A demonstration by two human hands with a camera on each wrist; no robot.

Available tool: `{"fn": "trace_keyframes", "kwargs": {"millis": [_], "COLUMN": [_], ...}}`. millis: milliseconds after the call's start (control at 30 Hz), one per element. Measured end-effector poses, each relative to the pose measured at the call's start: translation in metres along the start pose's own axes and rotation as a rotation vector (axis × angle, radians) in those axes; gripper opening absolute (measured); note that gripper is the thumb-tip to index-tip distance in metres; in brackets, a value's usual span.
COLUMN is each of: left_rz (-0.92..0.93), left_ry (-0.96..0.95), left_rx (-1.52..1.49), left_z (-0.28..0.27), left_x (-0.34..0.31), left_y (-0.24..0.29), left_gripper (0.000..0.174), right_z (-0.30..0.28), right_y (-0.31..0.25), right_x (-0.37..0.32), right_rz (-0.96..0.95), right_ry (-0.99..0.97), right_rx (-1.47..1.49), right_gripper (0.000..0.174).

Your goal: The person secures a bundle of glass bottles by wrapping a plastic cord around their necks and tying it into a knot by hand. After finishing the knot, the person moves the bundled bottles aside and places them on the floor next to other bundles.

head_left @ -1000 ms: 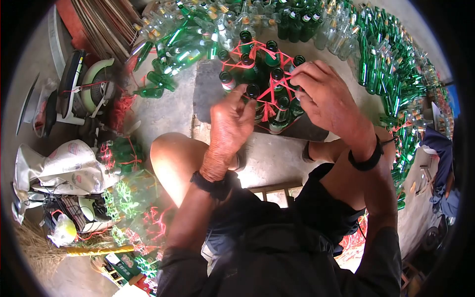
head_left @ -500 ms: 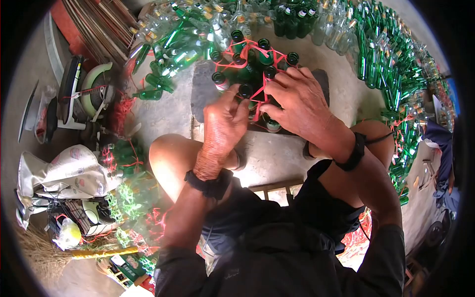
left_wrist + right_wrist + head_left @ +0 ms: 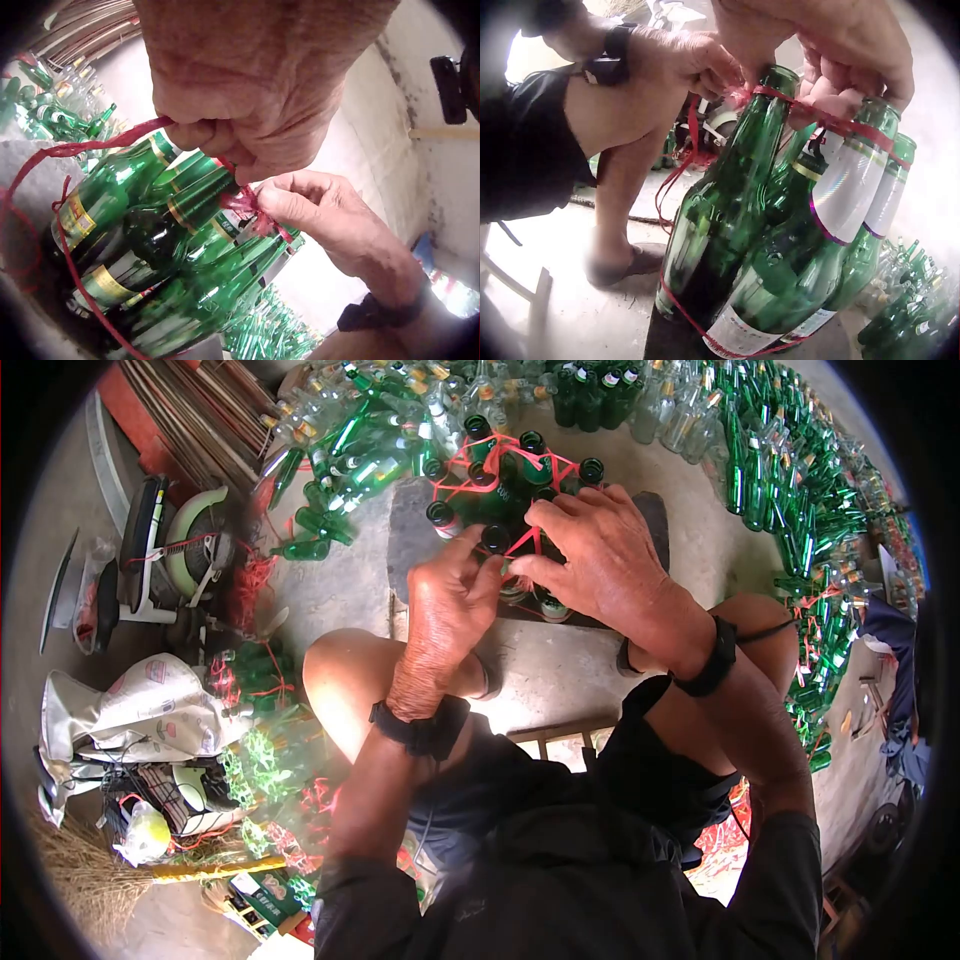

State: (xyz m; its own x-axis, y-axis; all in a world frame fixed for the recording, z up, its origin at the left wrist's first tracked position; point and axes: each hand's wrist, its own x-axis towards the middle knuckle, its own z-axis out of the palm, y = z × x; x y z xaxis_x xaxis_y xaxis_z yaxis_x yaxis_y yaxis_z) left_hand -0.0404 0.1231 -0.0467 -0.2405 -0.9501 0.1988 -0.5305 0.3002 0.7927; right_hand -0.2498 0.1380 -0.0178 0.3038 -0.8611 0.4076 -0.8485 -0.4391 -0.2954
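A bundle of upright green glass bottles (image 3: 727, 210) stands between the person's legs, with red plastic twine (image 3: 844, 124) round the necks and another strand low round the sides. The left hand (image 3: 445, 600) grips the twine with curled fingers beside a near bottle's mouth; a strand (image 3: 97, 144) trails from it in the left wrist view. Close by, the right hand (image 3: 610, 575) pinches the twine at a frayed knot (image 3: 262, 223) with thumb and fingers, its palm over the bottle tops. In the head view this hand hides several bottle necks.
The bundle stands on a dark slab (image 3: 408, 545). Many green and clear bottles (image 3: 760, 480) are massed behind and to the right, with some lying loose (image 3: 325, 525) at the left. A wheeled machine (image 3: 170, 550), a white sack (image 3: 155, 710) and tangled netting (image 3: 255, 760) are on the left.
The right hand has come left and slightly down, from the bundle's right side to close beside the left hand. In the head view the bundle and left hand appear shifted slightly left.
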Motion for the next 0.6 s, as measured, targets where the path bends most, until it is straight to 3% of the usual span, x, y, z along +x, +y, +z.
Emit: {"fn": "trace_keyframes", "kwargs": {"millis": [267,467,600], "left_rz": [0.041,0.015,0.034], "left_ry": [-0.006,-0.031,-0.019], "left_rx": [-0.014,-0.018,-0.019], "left_z": [-0.0006,-0.0042,-0.0017], "left_x": [0.0017,0.0016,0.0006], "left_y": [-0.0012,0.0053,0.0002], "left_gripper": [0.036,0.034,0.037], "right_z": [0.0072,0.0024,0.0093], "right_y": [-0.0043,-0.0080,-0.0025], "right_x": [0.0018,0.0095,0.0053], "right_rz": [0.036,0.157,0.059], "right_ry": [-0.011,-0.189,0.083], "right_rx": [-0.040,-0.020,-0.004], "right_gripper": [0.039,0.039,0.041]}}
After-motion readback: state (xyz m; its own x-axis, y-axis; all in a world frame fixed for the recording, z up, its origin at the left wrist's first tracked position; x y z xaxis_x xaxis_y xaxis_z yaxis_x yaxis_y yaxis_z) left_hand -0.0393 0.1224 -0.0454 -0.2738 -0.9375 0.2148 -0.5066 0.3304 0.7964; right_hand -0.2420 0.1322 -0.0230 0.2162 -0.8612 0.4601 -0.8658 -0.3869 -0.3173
